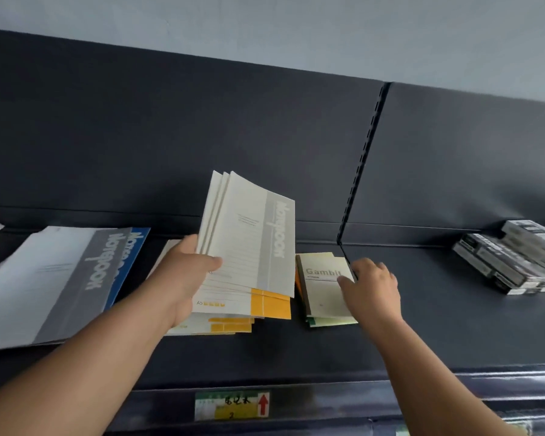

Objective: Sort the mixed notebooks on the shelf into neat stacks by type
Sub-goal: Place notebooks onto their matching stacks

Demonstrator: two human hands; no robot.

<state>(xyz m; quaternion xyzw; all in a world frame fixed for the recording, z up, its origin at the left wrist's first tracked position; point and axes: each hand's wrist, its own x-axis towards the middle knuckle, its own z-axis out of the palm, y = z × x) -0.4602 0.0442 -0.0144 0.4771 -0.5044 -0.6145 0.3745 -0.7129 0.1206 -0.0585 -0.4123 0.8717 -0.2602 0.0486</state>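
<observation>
On the dark shelf (422, 325), head view, we see the left hand (183, 272) gripping a fan of thin cream notebooks with grey spine bands (252, 234), thumb across the front cover and fingers hidden behind. The fan is tilted up over a flat stack of cream-and-yellow notebooks (265, 305). The right hand (372, 287) rests its thumb on a pale cream "Gambit" notebook (323, 284) topping a small stack. Its fingers bend over the right edge, blurred, so we cannot tell whether they grip. Both forearms reach forward. A large grey-banded notebook (44, 278) at left is cut off by the frame.
</observation>
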